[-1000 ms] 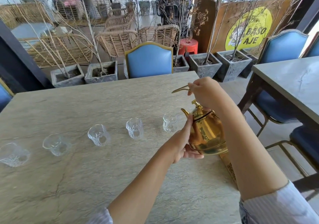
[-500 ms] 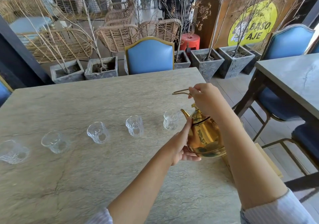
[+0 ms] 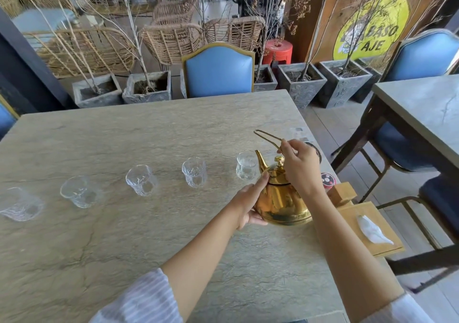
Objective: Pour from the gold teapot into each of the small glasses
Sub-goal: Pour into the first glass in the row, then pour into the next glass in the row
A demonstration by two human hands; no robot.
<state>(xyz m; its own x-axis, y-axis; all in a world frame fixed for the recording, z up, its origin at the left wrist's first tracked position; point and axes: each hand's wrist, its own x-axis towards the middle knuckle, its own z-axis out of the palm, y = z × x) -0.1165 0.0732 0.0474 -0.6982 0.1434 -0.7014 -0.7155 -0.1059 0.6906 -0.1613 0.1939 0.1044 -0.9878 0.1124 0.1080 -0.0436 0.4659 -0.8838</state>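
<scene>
The gold teapot (image 3: 280,201) stands upright near the table's right edge, its base at or just above the tabletop. Its spout points at the rightmost small glass (image 3: 246,164). My left hand (image 3: 249,204) cups the pot's left side, thumb up near the spout. My right hand (image 3: 301,167) pinches the thin wire handle above the lid knob. Several clear small glasses stand in a row leftwards, among them one (image 3: 194,172), another (image 3: 141,179) and a further one (image 3: 79,191). All look empty.
A wooden tissue holder (image 3: 367,225) and a small red-lidded pot (image 3: 327,179) sit at the table's right edge behind the teapot. A blue chair (image 3: 218,71) stands at the far side. A second table (image 3: 422,109) with blue chairs is to the right.
The teapot and both hands have come down a little toward the tabletop. My right hand has slid down the wire handle, closer to the lid. The glasses have not moved.
</scene>
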